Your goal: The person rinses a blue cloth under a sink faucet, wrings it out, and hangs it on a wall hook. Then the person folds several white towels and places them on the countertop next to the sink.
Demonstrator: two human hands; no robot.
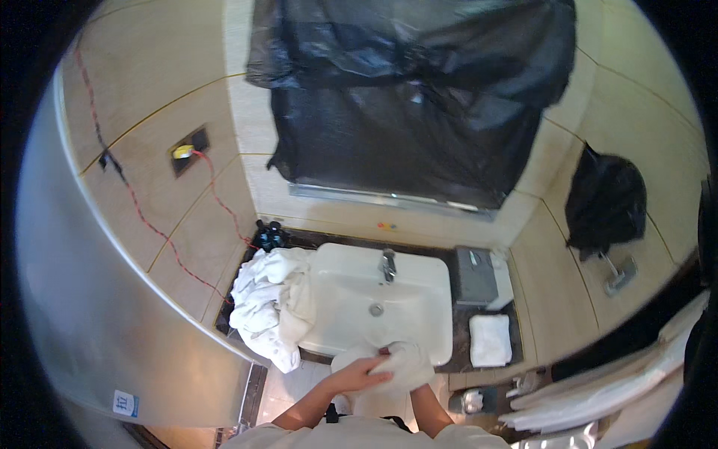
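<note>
One crumpled white cloth is at the near rim of a white rectangular ceramic sink. Your left hand clamps its fingers on it; your right hand's are hidden, unclear. Loosened grip could drop it sinkward.

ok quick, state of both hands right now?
Left hand: fingers on a white cloth; can't tell how firmly closed.
Right hand: can't tell, hidden by the cloth; only the forearm shows.
</note>
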